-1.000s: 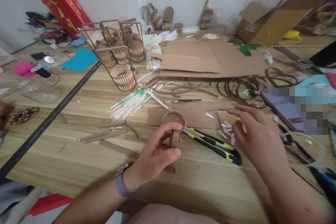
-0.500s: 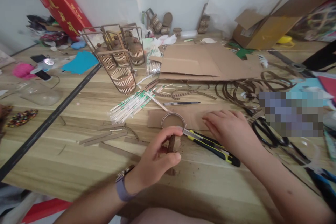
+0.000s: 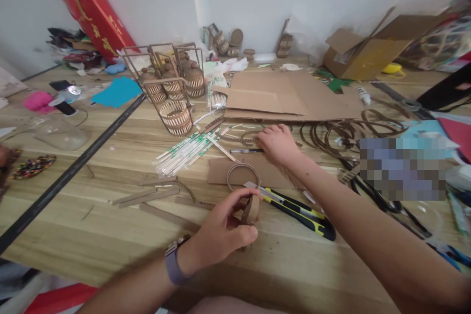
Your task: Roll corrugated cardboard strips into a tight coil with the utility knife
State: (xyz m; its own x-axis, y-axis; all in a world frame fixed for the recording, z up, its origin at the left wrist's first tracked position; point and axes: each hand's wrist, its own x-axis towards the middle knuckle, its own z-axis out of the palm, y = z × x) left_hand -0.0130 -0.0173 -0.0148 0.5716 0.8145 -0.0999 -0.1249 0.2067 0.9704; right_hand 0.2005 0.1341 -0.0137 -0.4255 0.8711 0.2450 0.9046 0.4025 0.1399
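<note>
My left hand (image 3: 228,225) is closed around a small round cardboard piece (image 3: 250,210), held on edge between thumb and fingers. Just beyond it a thin cardboard ring (image 3: 243,176) rests partly on a flat cardboard strip (image 3: 221,171). Farther off, my right hand (image 3: 277,144) is low over the table, fingers reaching left and slightly bent. Its fingertips are at the right end of a dark pen (image 3: 245,150) and beside a corrugated strip (image 3: 235,138); a firm grip on either does not show. A yellow-black utility knife (image 3: 298,213) lies between my forearms, blade toward the ring.
Wrapped sticks (image 3: 187,149) lie left of the pen, with small lidded baskets (image 3: 193,78) in frames behind. Cardboard sheets (image 3: 272,91) fill the middle back. Coiled brown strips (image 3: 327,130) and black-handled scissors (image 3: 368,196) are at right. An open carton (image 3: 379,49) stands at the back.
My right hand has moved forward and left, from above the knife to the pen and corrugated strip. My left hand keeps its cardboard piece, now turned slightly. The view has shifted a little.
</note>
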